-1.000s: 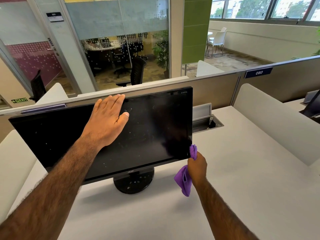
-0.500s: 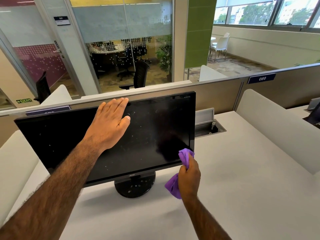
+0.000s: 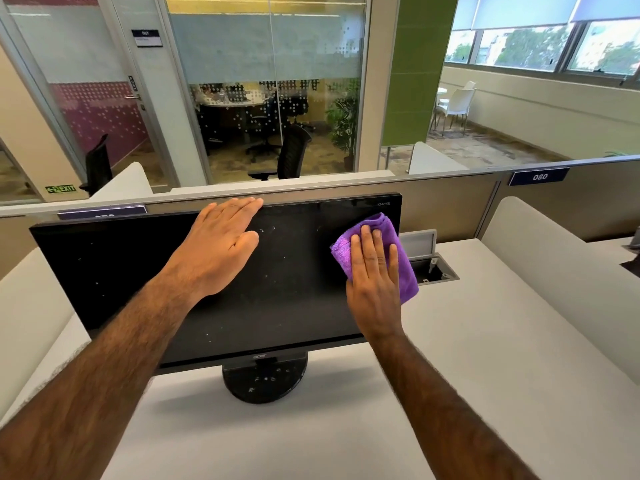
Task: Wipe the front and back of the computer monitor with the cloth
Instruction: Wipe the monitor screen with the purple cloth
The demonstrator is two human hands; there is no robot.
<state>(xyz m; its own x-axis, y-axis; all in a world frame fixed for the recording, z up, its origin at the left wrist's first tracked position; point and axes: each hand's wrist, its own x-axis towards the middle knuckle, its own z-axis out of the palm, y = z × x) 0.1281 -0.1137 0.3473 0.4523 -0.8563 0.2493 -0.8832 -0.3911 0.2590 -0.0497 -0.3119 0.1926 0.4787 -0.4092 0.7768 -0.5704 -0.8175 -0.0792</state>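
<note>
A black computer monitor (image 3: 131, 271) stands on a round base (image 3: 265, 382) on the white desk, its dark screen speckled with dust. My left hand (image 3: 221, 244) lies flat against the upper middle of the screen, fingertips at the top edge. A purple cloth (image 3: 401, 271) is spread on the screen's upper right part. My right hand (image 3: 375, 275) presses it flat with straight fingers. Part of the cloth hangs past the monitor's right edge.
The white desk (image 3: 485, 358) stretches to the right and front. A cable box (image 3: 433, 268) with its lid up sits just behind the monitor's right edge. A beige partition (image 3: 450, 202) runs behind, and a white divider panel (image 3: 554, 258) stands to the right.
My right hand rose from beside the monitor's lower right corner, where it gripped the bunched cloth, and now presses the cloth flat on the upper right of the screen. My left hand stayed put.
</note>
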